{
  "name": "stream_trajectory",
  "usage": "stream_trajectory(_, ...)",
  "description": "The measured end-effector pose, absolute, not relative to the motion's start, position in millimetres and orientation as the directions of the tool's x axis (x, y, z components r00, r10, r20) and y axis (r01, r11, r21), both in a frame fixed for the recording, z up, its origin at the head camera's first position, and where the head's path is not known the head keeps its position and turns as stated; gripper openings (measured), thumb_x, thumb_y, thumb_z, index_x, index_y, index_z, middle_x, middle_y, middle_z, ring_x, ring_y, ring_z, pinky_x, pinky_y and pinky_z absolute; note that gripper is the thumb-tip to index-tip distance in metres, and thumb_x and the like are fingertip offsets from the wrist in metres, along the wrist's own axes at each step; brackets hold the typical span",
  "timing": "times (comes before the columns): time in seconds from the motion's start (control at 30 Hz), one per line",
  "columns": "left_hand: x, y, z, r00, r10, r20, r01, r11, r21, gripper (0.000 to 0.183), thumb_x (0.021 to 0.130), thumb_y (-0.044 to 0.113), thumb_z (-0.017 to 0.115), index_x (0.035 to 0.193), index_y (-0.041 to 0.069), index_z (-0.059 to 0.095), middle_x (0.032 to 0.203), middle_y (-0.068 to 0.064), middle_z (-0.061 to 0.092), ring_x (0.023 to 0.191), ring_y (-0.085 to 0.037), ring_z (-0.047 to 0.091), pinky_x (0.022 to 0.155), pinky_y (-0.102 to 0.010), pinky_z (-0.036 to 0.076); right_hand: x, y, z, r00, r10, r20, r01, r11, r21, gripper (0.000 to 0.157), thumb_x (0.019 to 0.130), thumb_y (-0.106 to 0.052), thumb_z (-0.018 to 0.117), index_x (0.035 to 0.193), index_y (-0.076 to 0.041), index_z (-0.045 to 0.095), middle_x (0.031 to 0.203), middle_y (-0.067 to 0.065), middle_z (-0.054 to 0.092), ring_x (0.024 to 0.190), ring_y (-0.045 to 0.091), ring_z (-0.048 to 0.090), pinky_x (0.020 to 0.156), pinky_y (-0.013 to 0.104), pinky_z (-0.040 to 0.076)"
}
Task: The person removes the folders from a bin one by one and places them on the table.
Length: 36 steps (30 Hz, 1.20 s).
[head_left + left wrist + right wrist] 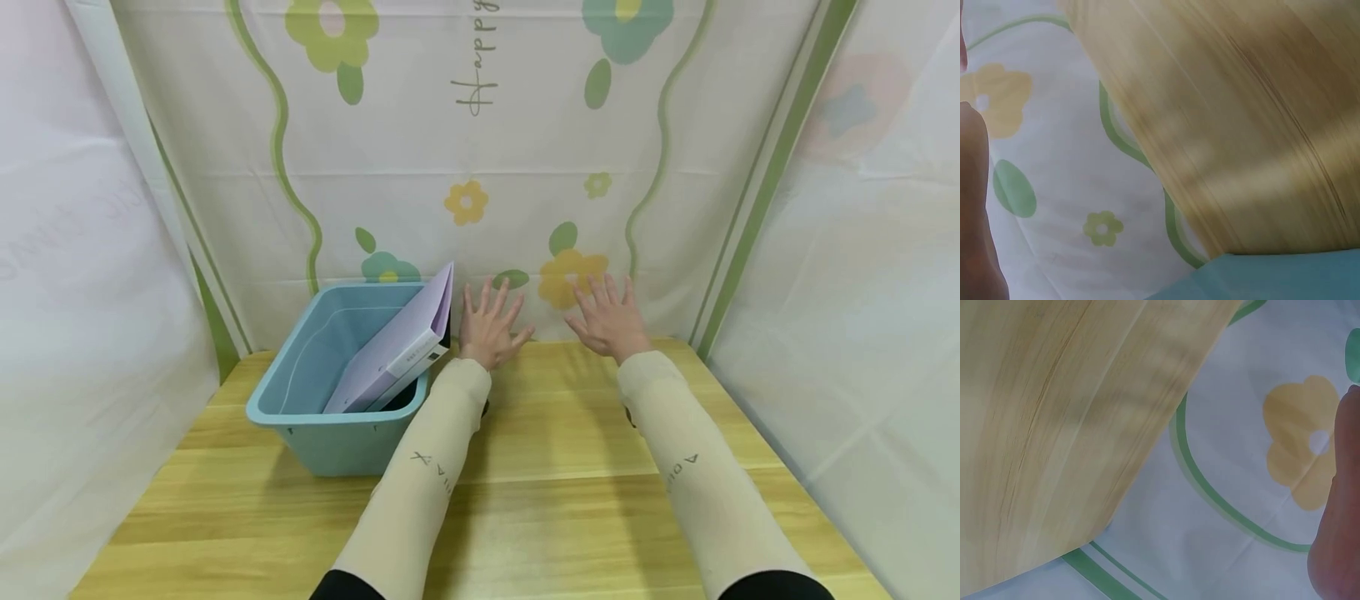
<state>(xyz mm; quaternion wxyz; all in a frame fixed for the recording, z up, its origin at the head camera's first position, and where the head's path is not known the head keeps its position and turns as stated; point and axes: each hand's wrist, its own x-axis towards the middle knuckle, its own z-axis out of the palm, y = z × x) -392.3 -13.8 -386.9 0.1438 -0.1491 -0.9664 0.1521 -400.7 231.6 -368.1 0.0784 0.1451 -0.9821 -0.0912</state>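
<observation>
The left hand and right hand are holding nothing, their fingers straight and spread. The lilac binder is leaning inside the blue bin, its upper end jutting out (close beside the left hand), so a careless sideways knock could be tipping it over.

Head view bright, evenly lit; soft shadows across table; wrist views dimmer (right one bluish).

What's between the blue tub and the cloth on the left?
Just a bare strip of table, seen in the head view, between tub and cloth.
</observation>
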Motion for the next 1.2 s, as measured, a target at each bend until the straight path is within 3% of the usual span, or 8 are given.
stream_trajectory(0.2,-386.2,-10.6,-386.7,-0.906,0.345,0.244,0.268,0.916,-0.3,0.075,0.1,0.074,0.014,0.165,0.035,0.009,0.172,-0.003,-0.001,0.158,-0.036,-0.002,0.121,-0.065,0.003,-401.6,236.4,-368.9,-0.936,-0.32,0.146,-0.289,0.936,0.199,0.072,0.108,-0.057,0.029,0.164,-0.012,0.02,0.169,0.024,0.007,0.155,0.047,0.0,0.116,0.069,-0.01)
stream_trajectory(0.43,-377.8,-6.3,-383.5,-0.913,0.345,0.218,0.264,0.907,-0.327,0.075,0.099,0.075,0.008,0.164,0.036,0.003,0.173,-0.003,-0.001,0.158,-0.036,-0.004,0.121,-0.065,0.003,-400.4,240.1,-368.8,-0.932,-0.329,0.151,-0.303,0.937,0.173,0.073,0.107,-0.059,0.024,0.164,-0.013,0.019,0.169,0.023,0.007,0.155,0.046,0.0,0.115,0.067,-0.016)
stream_trajectory(0.7,-373.3,-6.6,-384.1,-0.912,0.358,0.2,0.295,0.912,-0.286,0.074,0.101,0.073,0.013,0.164,0.036,0.005,0.173,-0.003,-0.003,0.157,-0.037,-0.008,0.117,-0.067,-0.01,-390.6,236.9,-362.6,-0.935,-0.329,0.136,-0.306,0.938,0.161,0.072,0.108,-0.057,0.027,0.164,-0.012,0.016,0.169,0.023,0.005,0.155,0.047,-0.002,0.116,0.068,-0.012)
stream_trajectory(0.93,-368.5,-8.4,-381.8,-0.908,0.373,0.19,0.307,0.902,-0.304,0.076,0.1,0.074,0.01,0.164,0.035,0.004,0.172,-0.005,-0.005,0.157,-0.038,-0.009,0.118,-0.068,-0.007,-393.8,242.4,-367.4,-0.932,-0.334,0.143,-0.311,0.937,0.16,0.074,0.107,-0.059,0.025,0.165,-0.014,0.015,0.169,0.022,0.006,0.155,0.046,-0.001,0.116,0.067,-0.014)
stream_trajectory(1.2,-359.3,-5.9,-376.1,-0.902,0.384,0.198,0.325,0.905,-0.274,0.075,0.1,0.074,0.014,0.164,0.036,0.005,0.172,-0.005,-0.003,0.157,-0.038,-0.008,0.117,-0.066,-0.011,-392.4,247.8,-370.7,-0.929,-0.334,0.159,-0.318,0.941,0.119,0.074,0.107,-0.059,0.026,0.164,-0.012,0.017,0.169,0.023,0.007,0.155,0.047,-0.002,0.116,0.07,-0.009)
